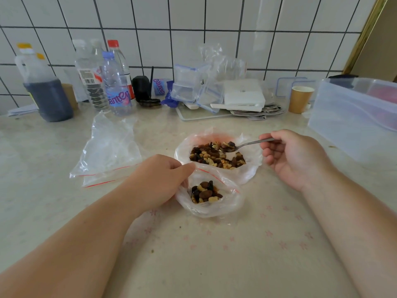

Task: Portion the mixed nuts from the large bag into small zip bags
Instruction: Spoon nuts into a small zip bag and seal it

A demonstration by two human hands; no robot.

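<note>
Mixed nuts [217,158] fill the large bag [251,168], which lies open on the tabletop [214,254] in front of me, its rim folded outward. Just in front of it, touching its near edge, sits a small zip bag [229,203] with a red seal line, holding a smaller portion of nuts [205,192].

Left hand [159,179]: fingers and thumb pinch the left rim of the small zip bag, holding its mouth open. Right hand [294,158]: fingers curled around the handle of a metal spoon [247,144]; the spoon bowl carries a load of nuts and hovers over the large bag.

To the left, apart from both bags, lie spare zip bags [107,155], flat and stacked, red seals toward me.

Along the tiled wall stand several plastic bottles. One bottle [117,91] has a blue cap and a label reading "Ganten"; a loose wrapper [160,87] behind it shows the same word. A jug [46,91] of dark liquid stands far left. A brown paper cup [299,98] stands near a large translucent storage box [343,117] at right. Other label text is too small to read.
</note>
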